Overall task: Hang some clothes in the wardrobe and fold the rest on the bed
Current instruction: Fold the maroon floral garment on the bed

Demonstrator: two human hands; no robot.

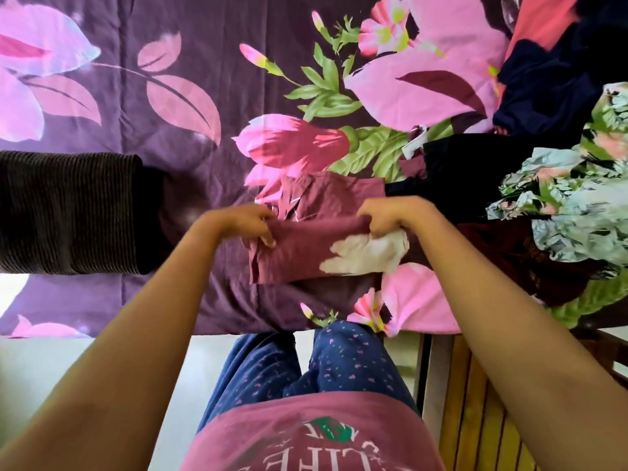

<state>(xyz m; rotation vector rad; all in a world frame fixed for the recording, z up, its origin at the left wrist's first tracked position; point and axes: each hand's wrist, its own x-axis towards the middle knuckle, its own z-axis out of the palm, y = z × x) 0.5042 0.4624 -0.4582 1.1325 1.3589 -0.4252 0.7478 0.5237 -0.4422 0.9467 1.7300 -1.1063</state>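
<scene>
At the near edge of a bed, on a purple bedsheet printed with large pink flowers and green leaves (204, 45), a person stands folding laundry. Far left, a dark brown ribbed knit garment (68, 212) lies flat on the sheet, well apart from both hands.

At centre, a maroon cloth garment with a white patch (299, 253) is held over the sheet. Its long axis runs left to right, parallel to the bed's near edge, and the white patch is at its right end. The left hand (244, 222) pinches the garment's upper left corner, fingers curled over the fold. The right hand (390, 215) grips the upper right corner, fingers bunched into the cloth just above the patch. More maroon fabric (326, 195) lies flat just beyond the held fold; whether it belongs to the same garment cannot be told.

To the right, a loose heap of unfolded clothes (560, 205) crowds the right hand. Black cloth lies nearest the wrist, with a pale blue floral print, dark red fabric, navy cloth and a coral piece behind it.

Below the bed's edge are the person's navy trousers dotted with pink hearts (339, 365) and a maroon printed T-shirt (306, 436). Beside them on the right is a slatted wooden frame (475, 402).
</scene>
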